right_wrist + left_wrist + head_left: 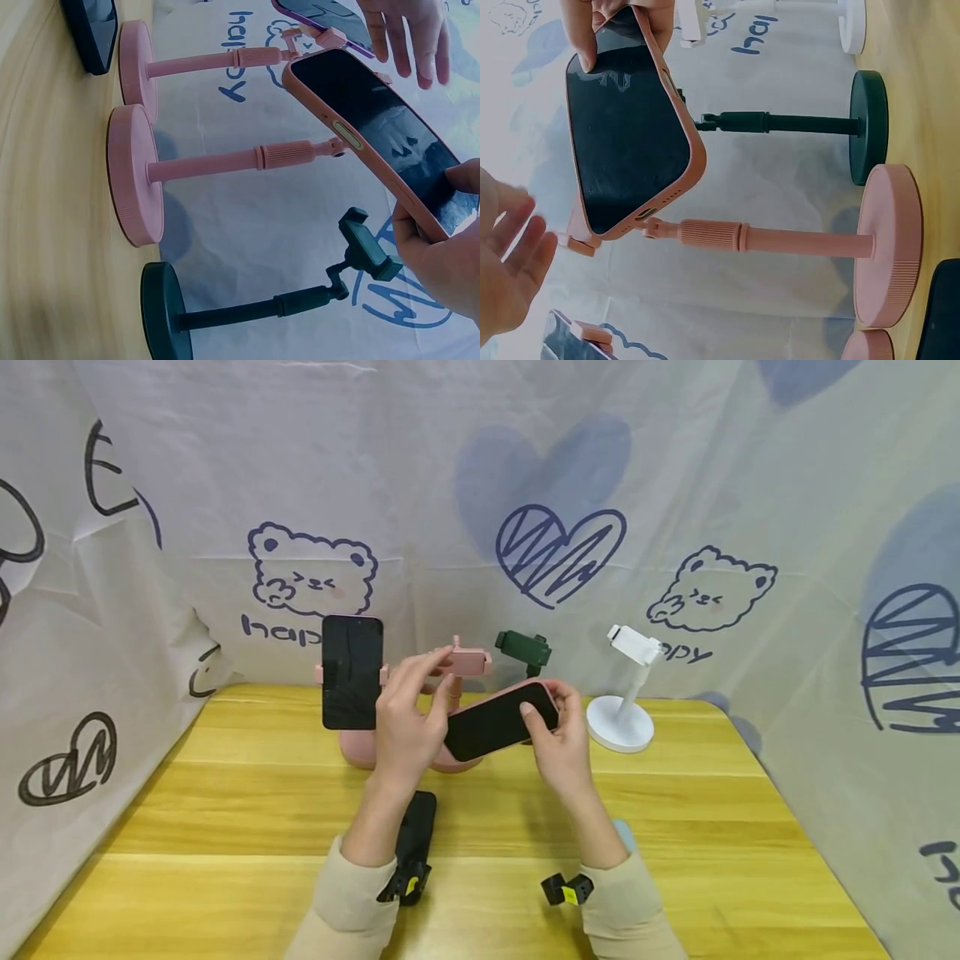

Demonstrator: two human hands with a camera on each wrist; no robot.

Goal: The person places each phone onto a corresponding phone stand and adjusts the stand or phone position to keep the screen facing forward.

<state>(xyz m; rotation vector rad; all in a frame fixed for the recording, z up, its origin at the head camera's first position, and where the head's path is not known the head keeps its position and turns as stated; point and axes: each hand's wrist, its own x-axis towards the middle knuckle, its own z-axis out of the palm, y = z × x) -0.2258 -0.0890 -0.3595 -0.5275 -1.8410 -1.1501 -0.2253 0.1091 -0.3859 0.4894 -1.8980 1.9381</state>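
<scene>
My right hand (558,743) grips one end of a pink-cased smartphone (498,724), thumb over the dark screen and fingers behind it. The phone is tilted in front of a pink phone stand (802,240), hiding part of its post. That stand's pink clamp (468,662) shows above the phone in the head view. Beside the clamp, my left hand (411,714) is raised with loosely bent fingers. In the left wrist view the left fingers (532,251) hold nothing and stand apart from the phone.
Another pink stand (136,71) at the left carries an upright phone (352,672). To the right are a green stand (165,307) and a white stand (621,724). A black phone (417,827) lies under my left forearm; a light-blue object (624,835) is partly hidden by my right wrist.
</scene>
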